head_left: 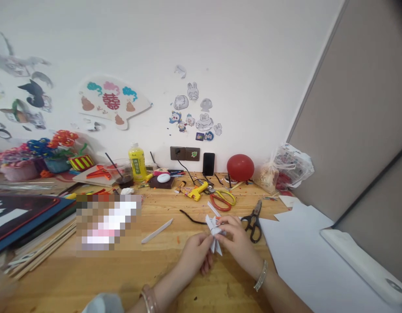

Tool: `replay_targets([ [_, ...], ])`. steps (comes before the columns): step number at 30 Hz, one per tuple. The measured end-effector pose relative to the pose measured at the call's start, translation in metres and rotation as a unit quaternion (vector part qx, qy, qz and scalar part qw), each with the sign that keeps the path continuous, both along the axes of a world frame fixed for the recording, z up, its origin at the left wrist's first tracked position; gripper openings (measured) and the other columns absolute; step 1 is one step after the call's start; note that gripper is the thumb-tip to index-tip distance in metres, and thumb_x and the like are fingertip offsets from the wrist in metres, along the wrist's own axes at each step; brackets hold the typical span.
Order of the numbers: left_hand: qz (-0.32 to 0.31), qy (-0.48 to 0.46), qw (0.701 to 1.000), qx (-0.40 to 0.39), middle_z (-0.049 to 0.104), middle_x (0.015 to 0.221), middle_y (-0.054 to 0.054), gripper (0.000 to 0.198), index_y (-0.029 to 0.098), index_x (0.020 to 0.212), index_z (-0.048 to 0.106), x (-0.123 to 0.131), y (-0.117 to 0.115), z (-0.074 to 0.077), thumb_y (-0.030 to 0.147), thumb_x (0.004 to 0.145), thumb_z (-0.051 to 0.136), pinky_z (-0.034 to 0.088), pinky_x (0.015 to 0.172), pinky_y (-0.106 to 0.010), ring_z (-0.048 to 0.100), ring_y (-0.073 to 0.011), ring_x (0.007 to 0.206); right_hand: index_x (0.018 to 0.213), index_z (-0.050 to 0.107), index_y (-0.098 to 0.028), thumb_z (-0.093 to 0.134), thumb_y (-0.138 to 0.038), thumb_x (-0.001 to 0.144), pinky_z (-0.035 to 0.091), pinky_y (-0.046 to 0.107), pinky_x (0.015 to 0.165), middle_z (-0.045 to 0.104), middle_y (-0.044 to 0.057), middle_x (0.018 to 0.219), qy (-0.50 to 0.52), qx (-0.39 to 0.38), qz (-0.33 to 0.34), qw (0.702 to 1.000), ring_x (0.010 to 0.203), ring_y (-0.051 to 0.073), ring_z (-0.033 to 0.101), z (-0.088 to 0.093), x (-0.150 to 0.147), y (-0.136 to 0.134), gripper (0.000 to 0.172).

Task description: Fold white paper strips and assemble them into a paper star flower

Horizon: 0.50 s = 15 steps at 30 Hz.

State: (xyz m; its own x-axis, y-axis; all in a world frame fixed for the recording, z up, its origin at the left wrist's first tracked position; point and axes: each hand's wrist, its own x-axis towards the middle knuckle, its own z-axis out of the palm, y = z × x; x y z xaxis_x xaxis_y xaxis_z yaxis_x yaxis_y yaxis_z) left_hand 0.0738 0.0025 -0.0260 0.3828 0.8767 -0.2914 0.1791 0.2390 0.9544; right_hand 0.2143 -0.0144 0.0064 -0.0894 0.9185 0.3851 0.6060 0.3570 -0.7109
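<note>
A small folded white paper piece [214, 230] with several pointed ends is held between both hands over the wooden table. On its left side, my left hand [198, 252] pinches it with thumb and fingers. From the right, my right hand [234, 234] grips its upper right part, fingers bent over it. A bit of orange shows by the right fingertips. Just behind the paper lies a white strip [214, 208], and a black fuzzy stem [191, 217] lies to its left. Black-handled scissors [253, 224] rest right beside my right hand.
Another white strip [157, 231] lies left of the hands. Behind are a yellow glue gun [198, 191], red and yellow-handled scissors [222, 201], a red balloon [240, 167] and a yellow bottle [137, 163]. White sheets [305, 252] cover the right side; wooden sticks [46, 250] lie left.
</note>
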Motion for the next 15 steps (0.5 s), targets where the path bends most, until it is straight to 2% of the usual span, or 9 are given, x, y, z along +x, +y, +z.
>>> replay_targets([
  [8, -0.008, -0.028, 0.999, -0.041, 0.051, 0.036, 0.005, 0.044, 0.019, 0.066, 0.045, -0.0008, 0.0027, -0.0017, 0.063, 0.065, 0.045, 0.027, 0.031, -0.018, 0.043, -0.0085, 0.024, 0.068, 0.065, -0.022, 0.061, -0.013, 0.07, 0.039, 0.038, 0.084, 0.061, 0.004, 0.091, -0.004, 0.0, 0.007, 1.0, 0.093, 0.022, 0.051, -0.0033, 0.0006, 0.0018, 0.01],
  [15, -0.013, -0.018, 0.999, -0.044, 0.052, 0.036, 0.005, 0.044, 0.019, 0.062, 0.042, 0.0003, 0.0018, -0.0002, 0.063, 0.065, 0.046, 0.027, 0.029, -0.018, 0.041, -0.0078, 0.024, 0.065, 0.064, -0.022, 0.059, -0.015, 0.073, 0.04, 0.037, 0.083, 0.061, 0.003, 0.087, 0.001, 0.021, -0.007, 1.0, 0.09, 0.021, 0.052, -0.005, -0.0013, 0.0017, 0.011],
])
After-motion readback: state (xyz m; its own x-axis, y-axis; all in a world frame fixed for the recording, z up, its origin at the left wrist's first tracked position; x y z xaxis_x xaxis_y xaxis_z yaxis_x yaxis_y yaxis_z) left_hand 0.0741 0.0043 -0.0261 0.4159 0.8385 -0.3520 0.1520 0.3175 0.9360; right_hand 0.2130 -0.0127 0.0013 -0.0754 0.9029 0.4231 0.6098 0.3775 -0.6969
